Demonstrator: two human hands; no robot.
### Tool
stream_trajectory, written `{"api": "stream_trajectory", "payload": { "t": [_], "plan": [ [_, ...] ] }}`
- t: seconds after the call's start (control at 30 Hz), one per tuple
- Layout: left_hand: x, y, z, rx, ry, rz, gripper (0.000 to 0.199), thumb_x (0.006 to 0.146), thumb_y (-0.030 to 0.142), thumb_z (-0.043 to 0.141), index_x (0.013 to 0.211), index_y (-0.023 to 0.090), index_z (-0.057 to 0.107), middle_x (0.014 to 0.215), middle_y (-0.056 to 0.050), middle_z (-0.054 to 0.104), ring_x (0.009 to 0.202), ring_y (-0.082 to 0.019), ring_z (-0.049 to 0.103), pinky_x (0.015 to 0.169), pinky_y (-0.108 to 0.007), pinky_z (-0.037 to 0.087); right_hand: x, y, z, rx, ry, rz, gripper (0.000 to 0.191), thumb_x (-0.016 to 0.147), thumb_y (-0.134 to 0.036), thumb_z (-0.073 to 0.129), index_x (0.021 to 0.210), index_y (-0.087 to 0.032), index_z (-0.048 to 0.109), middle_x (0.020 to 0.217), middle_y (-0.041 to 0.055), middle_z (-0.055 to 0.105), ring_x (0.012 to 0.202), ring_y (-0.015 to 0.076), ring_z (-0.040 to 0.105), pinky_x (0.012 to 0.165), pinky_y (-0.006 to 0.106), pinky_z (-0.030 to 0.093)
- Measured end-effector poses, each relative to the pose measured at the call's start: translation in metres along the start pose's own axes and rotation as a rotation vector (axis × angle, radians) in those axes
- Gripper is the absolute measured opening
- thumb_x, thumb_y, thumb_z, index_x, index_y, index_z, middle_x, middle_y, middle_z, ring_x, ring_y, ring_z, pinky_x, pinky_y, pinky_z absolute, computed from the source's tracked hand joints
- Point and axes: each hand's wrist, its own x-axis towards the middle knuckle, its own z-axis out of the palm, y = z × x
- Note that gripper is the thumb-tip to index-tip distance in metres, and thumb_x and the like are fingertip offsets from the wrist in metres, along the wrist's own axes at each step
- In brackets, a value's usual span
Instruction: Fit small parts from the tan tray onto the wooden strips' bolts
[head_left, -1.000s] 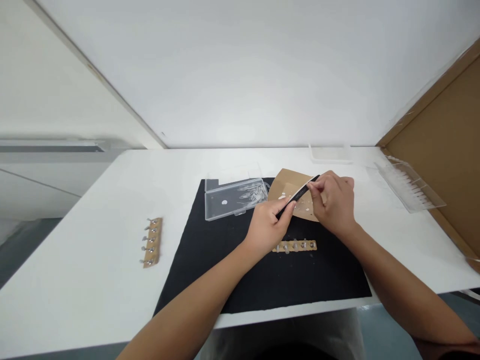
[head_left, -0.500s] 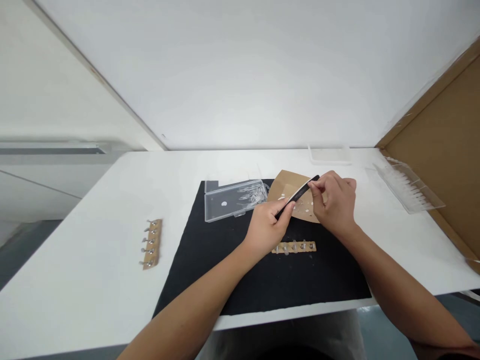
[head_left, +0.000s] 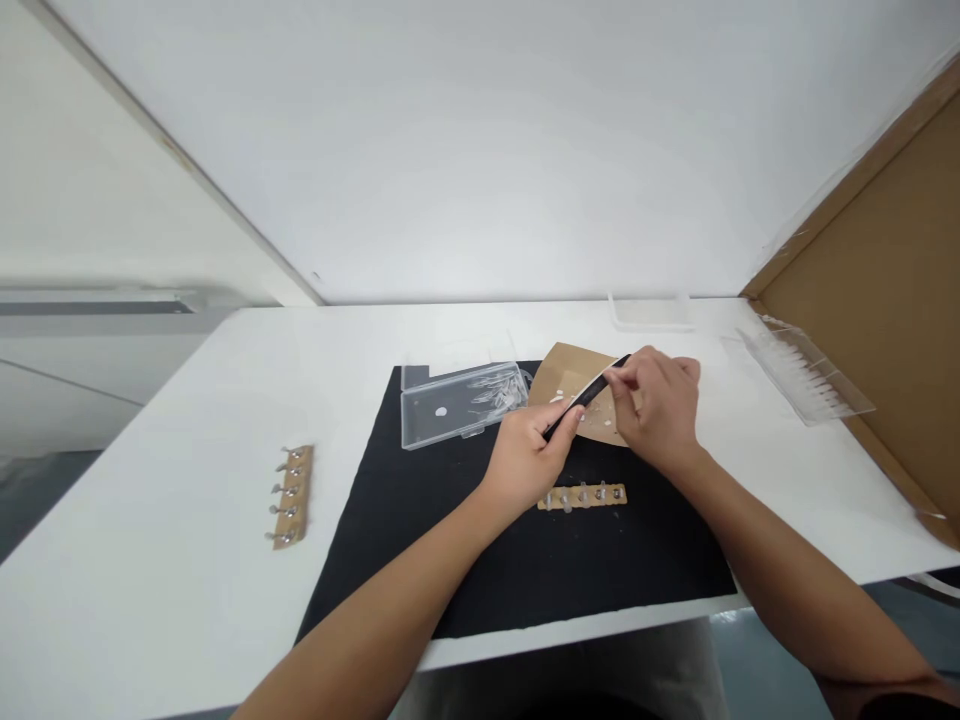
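My left hand [head_left: 525, 455] is closed around the lower end of a black nail file [head_left: 590, 392], which slants up to the right and has a pale edge. At the file's upper part, my right hand [head_left: 658, 408] is pinched shut with its fingertips against it; whatever lies between them is too small to make out. Under the file is a fan-shaped piece of brown paper [head_left: 555, 370] with small white bits on it. Below the hands, a wooden strip [head_left: 582, 497] carries several clear nail tips on small stands.
A clear plastic box [head_left: 429, 428] of loose nail tips lies open on the black mat [head_left: 420, 530]. Another strip with metal stands [head_left: 296, 498] is at left. A clear tray [head_left: 651, 325] and a case of nail tips [head_left: 814, 385] lie at the back and right.
The right fingertips have shifted slightly along the file, covering more of its upper end. The whole view has moved a little; the left hand keeps its grip.
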Motion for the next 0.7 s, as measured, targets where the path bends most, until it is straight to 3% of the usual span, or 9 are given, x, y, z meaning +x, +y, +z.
{"api": "stream_trajectory", "payload": {
  "t": [0.07,0.17,0.3,0.4,0.5,0.6,0.7],
  "plan": [
    [0.000,0.000,0.001,-0.005,0.000,-0.006,0.041,0.104,0.037,0.053,0.071,0.016,0.063,0.061,0.003,0.048,0.057,-0.011,0.043,0.056,-0.023,0.032,0.000,-0.001,0.000,0.007,-0.003,0.013,0.023,0.107,-0.028,0.056,0.085,-0.023,0.050,0.081,0.0003,0.067,0.074,0.0185,0.059,0.079,0.041,0.030],
    [0.001,0.000,0.000,-0.007,0.009,-0.014,0.039,0.104,0.037,0.054,0.074,0.015,0.065,0.062,0.003,0.051,0.059,-0.011,0.045,0.057,-0.023,0.034,-0.001,-0.002,0.000,0.059,-0.113,-0.059,0.024,0.107,-0.027,0.056,0.084,-0.023,0.050,0.081,-0.0004,0.066,0.074,0.0177,0.059,0.080,0.040,0.031],
    [0.002,-0.002,-0.003,0.031,0.029,-0.004,0.038,0.105,0.037,0.055,0.076,0.015,0.067,0.062,0.003,0.054,0.059,-0.011,0.049,0.058,-0.023,0.036,-0.001,-0.001,0.002,-0.020,-0.014,-0.038,0.024,0.107,-0.026,0.055,0.085,-0.023,0.050,0.079,-0.0005,0.065,0.073,0.0177,0.058,0.079,0.040,0.030],
    [0.001,-0.005,-0.004,0.069,0.041,0.042,0.037,0.106,0.035,0.055,0.079,0.015,0.071,0.065,0.001,0.062,0.059,-0.013,0.055,0.060,-0.024,0.041,0.000,0.002,-0.001,-0.008,-0.062,-0.106,0.023,0.106,-0.025,0.056,0.085,-0.023,0.050,0.083,0.0006,0.067,0.075,0.0181,0.060,0.078,0.040,0.031],
    [0.000,-0.008,-0.002,0.144,0.078,0.147,0.031,0.108,0.034,0.055,0.097,0.016,0.078,0.078,-0.003,0.075,0.069,-0.017,0.067,0.070,-0.026,0.051,0.000,0.004,-0.009,0.092,-0.090,-0.153,0.020,0.105,-0.024,0.059,0.086,-0.023,0.053,0.083,-0.0002,0.069,0.073,0.0168,0.061,0.077,0.041,0.032],
    [-0.002,-0.009,-0.001,0.268,0.089,0.271,0.031,0.110,0.031,0.051,0.121,0.016,0.076,0.098,-0.009,0.080,0.087,-0.021,0.075,0.081,-0.030,0.057,0.000,0.009,-0.017,0.234,-0.027,-0.074,0.016,0.105,-0.026,0.063,0.090,-0.024,0.059,0.081,-0.0012,0.068,0.074,0.0172,0.064,0.078,0.041,0.038],
    [-0.004,-0.006,-0.003,0.424,0.077,0.265,0.035,0.112,0.033,0.047,0.130,0.019,0.073,0.108,-0.010,0.080,0.096,-0.022,0.075,0.079,-0.028,0.057,-0.002,0.017,-0.019,0.425,0.046,0.104,0.013,0.103,-0.033,0.067,0.093,-0.026,0.063,0.084,0.0007,0.067,0.079,0.0196,0.065,0.079,0.042,0.047]
  ]
}}
